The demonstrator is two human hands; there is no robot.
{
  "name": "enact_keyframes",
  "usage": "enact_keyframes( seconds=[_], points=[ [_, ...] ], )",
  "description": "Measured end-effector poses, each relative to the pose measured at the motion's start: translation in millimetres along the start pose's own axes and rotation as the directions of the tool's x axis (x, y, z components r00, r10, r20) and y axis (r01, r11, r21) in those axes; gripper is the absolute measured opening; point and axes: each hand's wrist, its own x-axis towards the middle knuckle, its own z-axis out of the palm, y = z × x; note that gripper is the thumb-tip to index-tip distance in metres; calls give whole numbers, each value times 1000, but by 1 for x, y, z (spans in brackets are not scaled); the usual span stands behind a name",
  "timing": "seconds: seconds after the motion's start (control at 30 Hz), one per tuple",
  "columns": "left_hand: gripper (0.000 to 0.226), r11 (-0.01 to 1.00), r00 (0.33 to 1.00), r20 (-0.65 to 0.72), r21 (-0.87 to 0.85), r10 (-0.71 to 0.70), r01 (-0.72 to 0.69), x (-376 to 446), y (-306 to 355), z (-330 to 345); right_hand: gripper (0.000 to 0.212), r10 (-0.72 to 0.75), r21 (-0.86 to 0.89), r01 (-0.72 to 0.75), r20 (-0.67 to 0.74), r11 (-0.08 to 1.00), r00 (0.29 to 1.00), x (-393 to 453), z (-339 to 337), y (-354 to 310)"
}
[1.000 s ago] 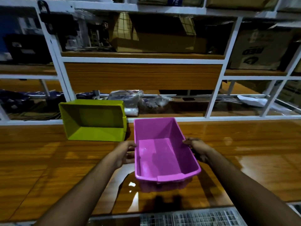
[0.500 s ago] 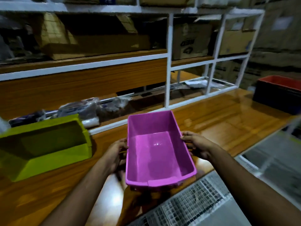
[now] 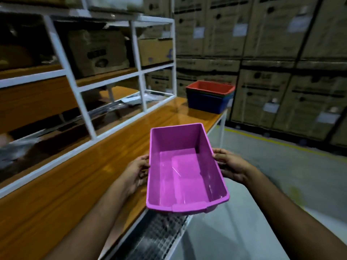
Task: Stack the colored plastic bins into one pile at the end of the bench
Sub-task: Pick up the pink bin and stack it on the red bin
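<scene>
I hold an empty purple plastic bin [image 3: 185,169] in the air over the front edge of the wooden bench [image 3: 78,177]. My left hand [image 3: 136,172] grips its left wall and my right hand [image 3: 231,167] grips its right wall. At the far end of the bench stands a pile of nested bins [image 3: 210,96], a red one on top of a dark blue one, with a thin green rim between them. The pile is well beyond the purple bin and apart from it.
A white metal shelf frame [image 3: 90,117] with cardboard boxes runs along the back of the bench on my left. Tall stacked cartons [image 3: 281,62] fill the wall ahead. A wire mesh rack [image 3: 155,237] sits below the bench edge, and grey floor [image 3: 272,184] lies to the right.
The view has swung right along the bench. The purple bin has been lifted off the bench and carried that way; the green bin has left the view and the red-topped pile has come into sight.
</scene>
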Motion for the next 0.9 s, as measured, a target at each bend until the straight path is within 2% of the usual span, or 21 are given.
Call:
enact_keyframes(
  seconds=[0.23,0.37,0.63,0.77,0.9],
  points=[
    [43,997,988,152,66,-37,27,104,-1,182,17,-39,65,50,-155,997,987,28,-180,-43],
    [45,985,970,240,169,-26,-16,150,2,266,18,-41,64,60,-276,996,960,44,-256,-68],
    [39,989,910,412,147,-45,-18,259,20,393,25,-68,97,116,-401,989,914,101,-377,-107],
    [37,983,895,443,184,-57,-28,324,41,447,27,-86,80,136,-453,987,887,137,-420,-139],
    [36,980,877,478,194,-48,-51,381,72,501,27,-147,92,221,-496,971,856,171,-464,-187]
  ],
)
